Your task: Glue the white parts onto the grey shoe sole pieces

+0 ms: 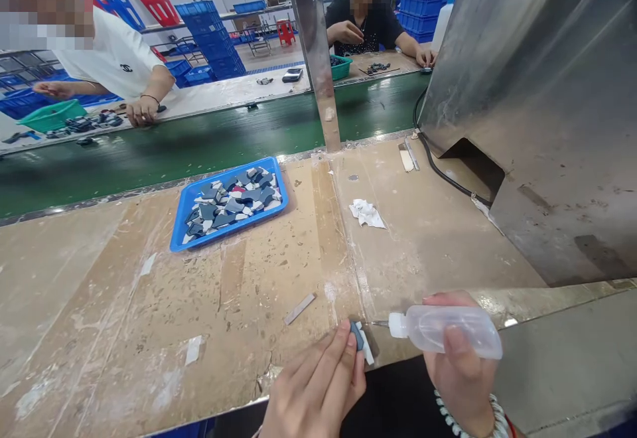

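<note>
Two hands at bench edge: left hand [318, 385] pinches small blue-white part [359, 340]; right hand [460, 365] grips squeeze bottle [448, 328], nozzle beside part. Judgement: squeeze lightly, keep part steady.

blue tray [178, 239], grey-blue pieces [231, 200], green belt [149, 152], clear bottle [450, 330].

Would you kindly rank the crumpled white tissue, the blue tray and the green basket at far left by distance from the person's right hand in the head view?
From the right hand, holding the squeeze bottle:
1. Crumpled white tissue, mid-bench, just beyond the hand.
2. Blue tray of parts, farther left on the bench.
3. Green basket, across the conveyor, far left.
</note>
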{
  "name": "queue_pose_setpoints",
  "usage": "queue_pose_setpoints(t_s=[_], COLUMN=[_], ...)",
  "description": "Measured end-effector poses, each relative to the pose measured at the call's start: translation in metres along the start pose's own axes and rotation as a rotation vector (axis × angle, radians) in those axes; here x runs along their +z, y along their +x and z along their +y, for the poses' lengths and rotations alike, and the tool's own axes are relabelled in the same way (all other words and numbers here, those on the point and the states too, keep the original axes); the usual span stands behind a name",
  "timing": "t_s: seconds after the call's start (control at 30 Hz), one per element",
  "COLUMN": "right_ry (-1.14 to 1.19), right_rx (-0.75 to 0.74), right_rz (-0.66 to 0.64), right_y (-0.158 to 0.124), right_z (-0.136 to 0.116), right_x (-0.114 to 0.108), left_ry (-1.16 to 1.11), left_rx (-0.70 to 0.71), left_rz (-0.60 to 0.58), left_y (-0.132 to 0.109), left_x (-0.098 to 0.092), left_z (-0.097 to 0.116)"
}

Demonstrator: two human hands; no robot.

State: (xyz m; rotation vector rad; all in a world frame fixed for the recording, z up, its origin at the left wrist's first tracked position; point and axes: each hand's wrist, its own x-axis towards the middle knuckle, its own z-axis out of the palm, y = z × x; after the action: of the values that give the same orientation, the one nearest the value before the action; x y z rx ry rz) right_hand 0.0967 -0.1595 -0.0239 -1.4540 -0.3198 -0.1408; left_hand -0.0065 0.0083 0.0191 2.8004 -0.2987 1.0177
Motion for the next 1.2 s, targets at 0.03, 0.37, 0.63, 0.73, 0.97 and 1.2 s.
queue_pose_setpoints(t_s=[0.03,0.37,0.63,0.73,0.97,1.2], right_ry=[0.013,-0.106,-0.277,-0.311,-0.283,-0.259], right_rx=[-0.003,-0.117,-0.288,-0.336,-0.417,-0.376], right_rz=[-0.020,-0.024,-0.006,-0.018,-0.082,-0.098], right_y=[0.001,0.008,0.015,0.017,0.019,0.017], right_z=[-0.002,-0.020,-0.033,-0.035,-0.035,-0.033], right_x=[0.000,0.008,0.014,0.014,0.014,0.013], left_ry=[-0.019,-0.258,-0.311,-0.334,-0.380,-0.372], left_rx=[-0.026,-0.237,-0.291,-0.292,-0.332,-0.366], left_rz=[0.011,-0.048,-0.046,-0.056,-0.052,-0.074], left_y=[0.000,-0.002,-0.001,0.001,0.002,0.001], left_x=[0.001,-0.001,0.000,0.000,-0.001,-0.002], left_z=[-0.001,-0.006,-0.005,-0.005,-0.007,-0.006])
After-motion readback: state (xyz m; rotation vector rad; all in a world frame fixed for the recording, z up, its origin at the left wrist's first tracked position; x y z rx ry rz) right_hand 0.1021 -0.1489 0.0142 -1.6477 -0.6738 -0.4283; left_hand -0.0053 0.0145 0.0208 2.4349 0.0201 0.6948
